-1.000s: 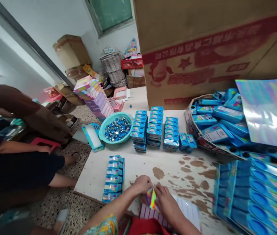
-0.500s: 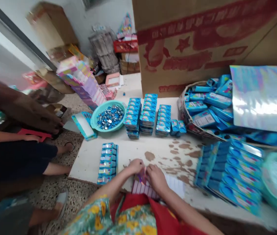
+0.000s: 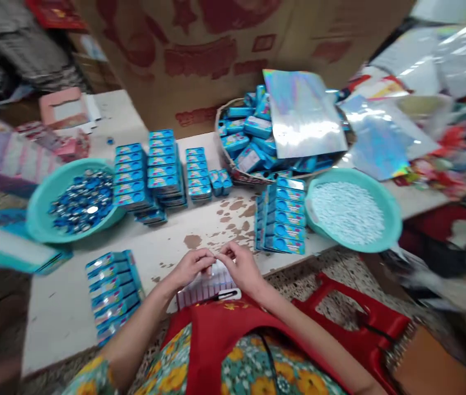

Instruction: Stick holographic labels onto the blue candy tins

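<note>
My left hand [image 3: 194, 267] and my right hand [image 3: 241, 267] meet over the table's front edge, fingertips pinched close together. Whatever sits between them is too small or hidden to make out. Just beneath lies a sheet of pale and purplish strips [image 3: 206, 289], partly covered by my hands. A white-and-black object [image 3: 228, 294] rests at its near edge, against my red apron. Left of my hands stands a row of small blue boxes [image 3: 113, 293]. To the right, more blue boxes with round holes [image 3: 284, 216] are lined up.
A teal basin [image 3: 37, 214] of blue and silver gems stands at the left, another teal basin [image 3: 393, 219] with pale small pieces at the right. Stacks of blue boxes [image 3: 162, 170] line the back. A full basket [image 3: 222, 145], a large carton [image 3: 200, 49] and a red stool [image 3: 360, 323] surround the table.
The view has swung to the right, bringing the pale-filled basin and the stool into sight. A shiny purple piece seen between my hands before no longer shows.
</note>
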{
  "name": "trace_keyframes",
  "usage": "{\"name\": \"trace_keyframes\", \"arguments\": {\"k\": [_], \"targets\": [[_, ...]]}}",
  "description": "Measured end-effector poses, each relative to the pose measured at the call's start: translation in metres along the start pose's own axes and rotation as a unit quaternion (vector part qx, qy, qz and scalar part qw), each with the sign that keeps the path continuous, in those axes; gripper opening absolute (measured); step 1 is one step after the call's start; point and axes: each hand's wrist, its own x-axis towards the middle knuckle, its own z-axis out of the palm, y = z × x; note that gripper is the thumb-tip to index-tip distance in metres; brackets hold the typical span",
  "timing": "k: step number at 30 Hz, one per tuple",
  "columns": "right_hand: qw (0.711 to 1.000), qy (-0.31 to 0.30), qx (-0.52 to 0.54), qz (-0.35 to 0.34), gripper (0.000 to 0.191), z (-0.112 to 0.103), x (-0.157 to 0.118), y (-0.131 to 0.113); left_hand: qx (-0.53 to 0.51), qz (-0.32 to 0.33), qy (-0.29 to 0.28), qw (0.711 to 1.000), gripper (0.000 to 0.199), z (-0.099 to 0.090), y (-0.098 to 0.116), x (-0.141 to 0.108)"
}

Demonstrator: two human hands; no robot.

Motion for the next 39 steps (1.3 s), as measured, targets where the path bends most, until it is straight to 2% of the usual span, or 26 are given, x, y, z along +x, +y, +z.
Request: {"name": "trace_keyframes", "arguments": {"k": [2,4,7,10,12,17,19,20,22,24,25,26,28,30,31,32,33,35,37,39], "targets": [[0.997,0.078,-0.017,0.001,0.013,-0.016,-0.015,-0.001,0.021,-0.007,-0.02,1.0,0.037,0.012,0.024,0.009],[0.987,0.155,-0.048,-0.002,0.012,-0.033,-0.031,-0.001,0.047,0.013,-0.045,0.998,0.034,0.024,0.048,0.02],[0.955,0.28,-0.099,-0.004,0.013,-0.061,-0.048,0.002,0.078,0.059,-0.083,0.992,0.028,0.044,0.081,0.042],[0.917,0.38,-0.122,0.01,0.014,-0.089,-0.049,0.013,0.097,0.104,-0.103,0.984,0.02,0.065,0.103,0.07],[0.907,0.403,-0.12,0.029,0.016,-0.102,-0.043,0.024,0.095,0.121,-0.11,0.982,0.015,0.077,0.107,0.089],[0.903,0.422,-0.046,0.07,0.017,-0.111,-0.03,0.051,0.02,0.094,-0.134,0.986,0.015,0.086,0.086,0.122],[0.894,0.438,0.025,0.095,0.029,-0.11,-0.028,0.058,0.035,0.076,-0.121,0.989,0.016,0.087,0.073,0.125],[0.889,0.441,0.058,0.107,0.037,-0.11,-0.028,0.06,0.065,0.071,-0.094,0.991,0.016,0.089,0.066,0.124],[0.888,0.433,0.094,0.12,0.045,-0.111,-0.027,0.063,0.151,0.079,0.005,0.985,0.015,0.098,0.056,0.118],[0.895,0.425,0.073,0.115,0.043,-0.112,-0.026,0.064,0.253,0.104,0.103,0.956,0.023,0.11,0.049,0.108],[0.898,0.423,0.051,0.111,0.041,-0.113,-0.026,0.064,0.309,0.114,0.123,0.936,0.028,0.114,0.046,0.103],[0.9,0.421,0.026,0.108,0.04,-0.113,-0.028,0.063,0.364,0.117,0.113,0.917,0.031,0.115,0.044,0.099],[0.893,0.44,-0.042,0.091,0.033,-0.113,-0.034,0.06,0.442,0.1,0.03,0.891,0.031,0.1,0.035,0.093],[0.865,0.484,-0.123,0.045,0.028,-0.11,-0.043,0.053,0.453,0.069,-0.026,0.888,0.03,0.063,0.019,0.087],[0.853,0.498,-0.157,0.01,0.027,-0.106,-0.048,0.049,0.445,0.049,-0.029,0.894,0.032,0.039,0.009,0.081],[0.853,0.49,-0.178,-0.031,0.026,-0.1,-0.051,0.044,0.439,0.021,-0.018,0.898,0.035,0.015,-0.002,0.072],[0.87,0.453,-0.181,-0.072,0.024,-0.092,-0.053,0.039,0.436,-0.02,-0.015,0.9,0.037,-0.007,-0.014,0.061],[0.934,0.299,-0.144,-0.131,0.016,-0.068,-0.05,0.035,0.427,-0.118,-0.041,0.896,0.041,-0.036,-0.035,0.032],[0.977,0.116,-0.098,-0.147,0.014,-0.038,-0.04,0.039,0.403,-0.199,-0.082,0.89,0.046,-0.042,-0.05,0.002],[0.988,-0.02,-0.078,-0.13,0.02,-0.003,-0.021,0.051,0.404,-0.239,-0.054,0.881,0.043,-0.033,-0.063,-0.017]]}}
